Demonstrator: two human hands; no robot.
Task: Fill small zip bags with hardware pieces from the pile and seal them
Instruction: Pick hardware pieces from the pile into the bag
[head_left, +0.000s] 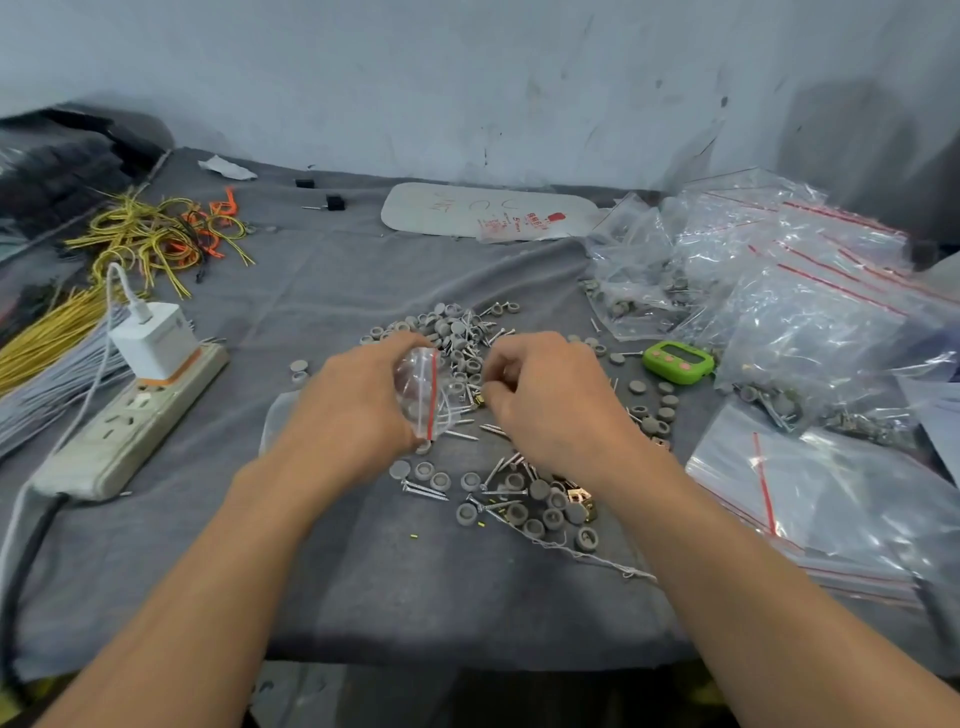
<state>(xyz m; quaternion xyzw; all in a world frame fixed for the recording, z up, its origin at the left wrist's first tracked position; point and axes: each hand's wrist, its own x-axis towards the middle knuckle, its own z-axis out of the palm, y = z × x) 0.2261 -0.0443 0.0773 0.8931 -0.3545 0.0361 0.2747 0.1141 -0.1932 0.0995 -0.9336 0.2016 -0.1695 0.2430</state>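
Observation:
My left hand (358, 400) grips a small clear zip bag (421, 395) with a red seal strip, held upright over the pile. My right hand (545, 400) hovers just right of the bag with its fingers curled over the pile; what they pinch is hidden. The pile of hardware (457, 338) spreads across the grey cloth: grey round caps, silver screws and a few brass pieces (579, 499) nearer to me. More caps and screws (519, 504) lie under my right wrist.
A heap of zip bags, some filled, (779, 291) fills the right side, with flat empty ones (831, 499) in front. A green timer (678, 361) sits right of the pile. A power strip with a white charger (140, 410) and yellow wires (156, 234) lie at left.

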